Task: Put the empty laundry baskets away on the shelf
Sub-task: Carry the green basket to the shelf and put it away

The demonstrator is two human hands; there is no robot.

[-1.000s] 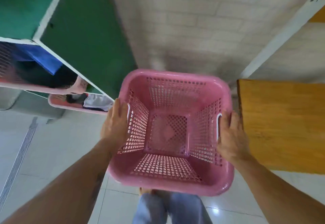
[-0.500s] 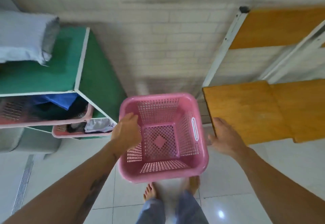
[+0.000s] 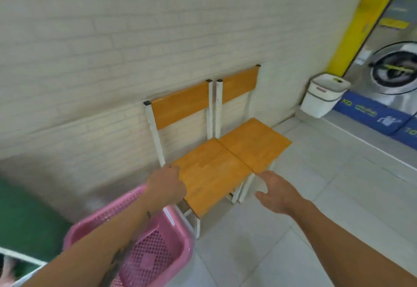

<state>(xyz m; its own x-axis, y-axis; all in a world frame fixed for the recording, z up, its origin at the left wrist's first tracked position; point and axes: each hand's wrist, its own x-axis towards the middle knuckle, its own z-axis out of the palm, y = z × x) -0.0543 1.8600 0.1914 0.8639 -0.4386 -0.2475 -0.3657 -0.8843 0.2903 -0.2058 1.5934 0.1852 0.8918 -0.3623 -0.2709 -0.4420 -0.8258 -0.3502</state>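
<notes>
An empty pink laundry basket (image 3: pixel 155 255) with perforated walls hangs low at the bottom left, beside the green shelf unit (image 3: pixel 24 214). My left hand (image 3: pixel 165 187) lies over the basket's far right corner with its fingers curled down on the rim, and the forearm crosses above the basket. My right hand (image 3: pixel 277 194) is held out apart from the basket, palm down, fingers spread, holding nothing. It hovers over the floor by the front edge of the chair seats.
Two wooden chairs (image 3: pixel 225 162) with white metal frames stand side by side against the brick wall, right next to the basket. A white bin (image 3: pixel 322 97) and a washing machine (image 3: pixel 394 72) on a blue plinth are at the far right. Tiled floor stretches between them.
My right hand let go of the basket and moved out to the right. The view swung right, off the green shelf and onto the chairs, and the basket now sits lower left, held one-handed.
</notes>
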